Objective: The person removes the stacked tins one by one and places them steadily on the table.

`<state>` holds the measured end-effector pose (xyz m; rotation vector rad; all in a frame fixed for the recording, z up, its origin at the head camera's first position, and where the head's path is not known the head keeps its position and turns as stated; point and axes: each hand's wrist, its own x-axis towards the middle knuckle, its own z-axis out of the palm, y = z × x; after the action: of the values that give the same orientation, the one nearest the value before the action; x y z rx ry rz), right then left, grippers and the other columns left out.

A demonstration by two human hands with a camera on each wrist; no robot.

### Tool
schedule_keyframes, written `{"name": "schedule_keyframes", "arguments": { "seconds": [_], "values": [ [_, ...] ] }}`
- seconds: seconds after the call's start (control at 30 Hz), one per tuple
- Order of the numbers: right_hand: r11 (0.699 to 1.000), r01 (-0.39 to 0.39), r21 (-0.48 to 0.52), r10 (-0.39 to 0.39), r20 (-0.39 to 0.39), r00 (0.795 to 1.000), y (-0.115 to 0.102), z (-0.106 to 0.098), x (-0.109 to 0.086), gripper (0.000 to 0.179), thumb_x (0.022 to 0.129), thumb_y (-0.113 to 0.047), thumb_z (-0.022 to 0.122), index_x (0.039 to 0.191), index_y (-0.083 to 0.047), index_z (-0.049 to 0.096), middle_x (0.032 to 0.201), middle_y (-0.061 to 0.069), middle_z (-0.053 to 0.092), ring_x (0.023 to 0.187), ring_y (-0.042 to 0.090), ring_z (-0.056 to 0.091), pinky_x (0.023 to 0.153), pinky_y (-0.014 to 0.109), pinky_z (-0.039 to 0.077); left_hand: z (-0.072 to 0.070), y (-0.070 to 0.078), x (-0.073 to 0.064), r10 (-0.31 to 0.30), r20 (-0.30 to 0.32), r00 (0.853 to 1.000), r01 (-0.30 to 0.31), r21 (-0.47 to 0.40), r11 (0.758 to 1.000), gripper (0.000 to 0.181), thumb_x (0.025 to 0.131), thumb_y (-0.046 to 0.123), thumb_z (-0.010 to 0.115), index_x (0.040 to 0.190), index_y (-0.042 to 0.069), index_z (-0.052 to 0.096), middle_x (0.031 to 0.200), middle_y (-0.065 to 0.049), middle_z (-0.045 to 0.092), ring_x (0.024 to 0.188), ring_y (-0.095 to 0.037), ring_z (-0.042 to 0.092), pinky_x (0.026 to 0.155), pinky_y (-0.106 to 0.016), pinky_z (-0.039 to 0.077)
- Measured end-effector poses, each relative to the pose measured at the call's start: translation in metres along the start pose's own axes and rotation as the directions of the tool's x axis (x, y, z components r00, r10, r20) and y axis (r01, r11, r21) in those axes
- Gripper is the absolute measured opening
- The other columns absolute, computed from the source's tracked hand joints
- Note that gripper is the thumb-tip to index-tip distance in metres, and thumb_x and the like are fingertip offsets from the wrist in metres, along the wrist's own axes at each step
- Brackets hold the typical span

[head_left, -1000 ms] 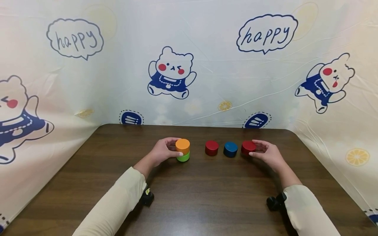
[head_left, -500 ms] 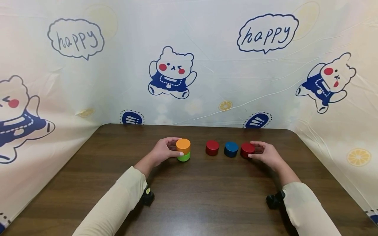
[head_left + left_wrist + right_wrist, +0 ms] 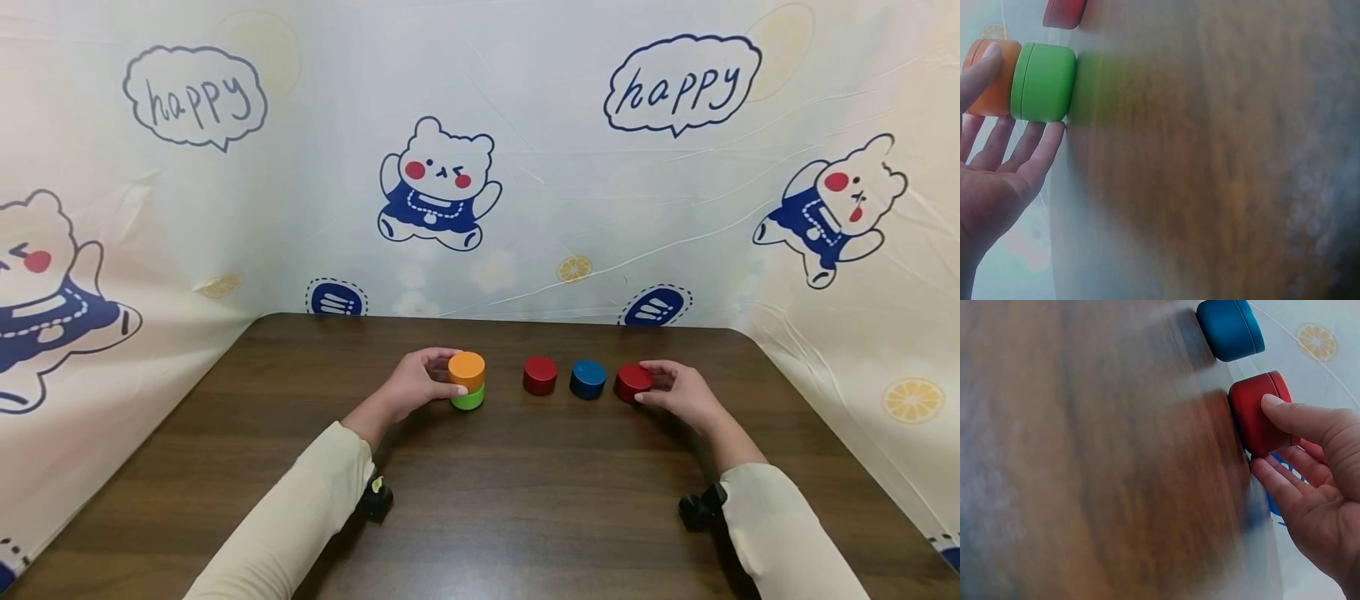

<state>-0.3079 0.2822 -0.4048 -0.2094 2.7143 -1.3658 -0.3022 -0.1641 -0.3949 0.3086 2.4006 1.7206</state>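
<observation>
In the head view, an orange round lidded container (image 3: pixel 467 369) stands on a green one (image 3: pixel 468 398). My left hand (image 3: pixel 414 385) holds this pair from the left, thumb on the orange container, fingers behind both in the left wrist view. On the right, my right hand (image 3: pixel 683 395) grips a red container (image 3: pixel 633 382) between thumb and fingers; in the right wrist view its flat base (image 3: pixel 1254 419) is at the tabletop. Left of it stands a blue container (image 3: pixel 588 380), with a small gap between them. Another red container (image 3: pixel 540 376) sits between the blue one and the stack.
The brown wooden table (image 3: pixel 510 500) reaches back to a printed cloth backdrop (image 3: pixel 540 167) with bears and "happy" bubbles. A dark wrist camera (image 3: pixel 377 500) sits under the left sleeve, and another camera (image 3: pixel 699 510) under the right sleeve.
The red container in my right hand has shifted a little towards me and left to near the blue one, then slightly back right. My left hand and the stack stay put.
</observation>
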Motion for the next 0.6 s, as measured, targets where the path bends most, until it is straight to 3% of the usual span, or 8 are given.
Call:
{"name": "schedule_keyframes", "arguments": {
  "seconds": [0.6],
  "values": [
    [0.999, 0.038, 0.025, -0.037, -0.038, 0.999, -0.0037, -0.001, -0.0025, 0.072, 0.083, -0.022, 0.079, 0.141, 0.002, 0.044, 0.139, 0.027, 0.049, 0.125, 0.043, 0.049, 0.101, 0.052, 0.043, -0.0008, -0.0016, -0.0002, 0.013, 0.006, 1.0, -0.013, -0.001, 1.0, 0.06, 0.078, 0.011, 0.083, 0.132, 0.011, 0.058, 0.126, -0.008, 0.062, 0.115, -0.026, 0.059, 0.098, -0.042, 0.048]
  ]
}}
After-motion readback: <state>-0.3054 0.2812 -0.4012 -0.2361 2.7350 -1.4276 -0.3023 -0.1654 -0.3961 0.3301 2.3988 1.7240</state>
